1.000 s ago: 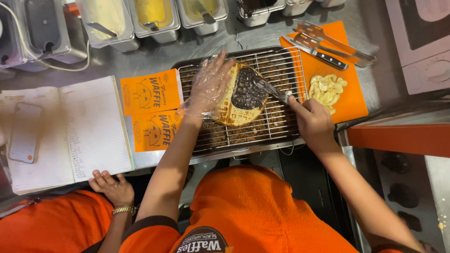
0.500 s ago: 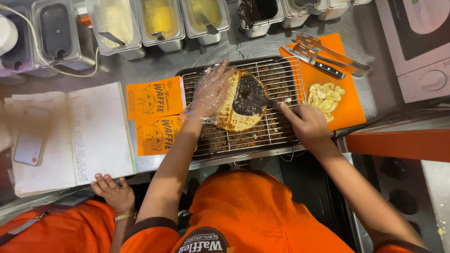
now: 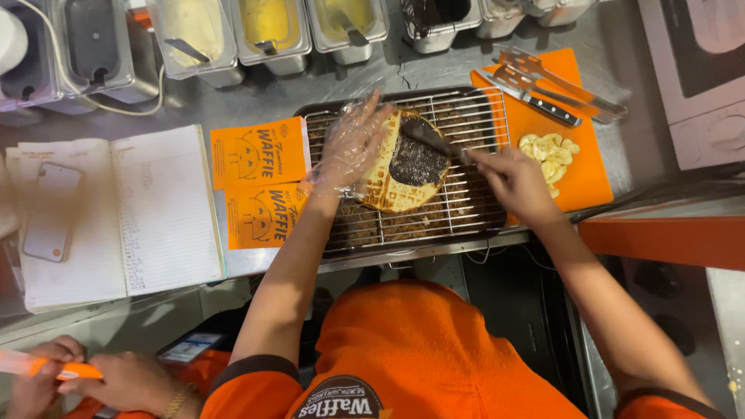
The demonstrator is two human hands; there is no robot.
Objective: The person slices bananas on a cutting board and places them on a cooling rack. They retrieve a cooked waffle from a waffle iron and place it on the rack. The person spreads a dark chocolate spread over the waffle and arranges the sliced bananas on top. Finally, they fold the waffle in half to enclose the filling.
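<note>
Head view: one waffle [image 3: 392, 174], two hands [image 3: 351, 147] [image 3: 512, 180].

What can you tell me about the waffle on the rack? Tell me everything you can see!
The waffle is round and golden with a grid of little squares. It lies flat on a wire cooling rack. A dark brown spread, likely chocolate, covers its right half. The left hand, in a clear plastic glove, presses on its left edge, and the right hand holds a spreading knife whose blade lies on the dark spread.
</note>
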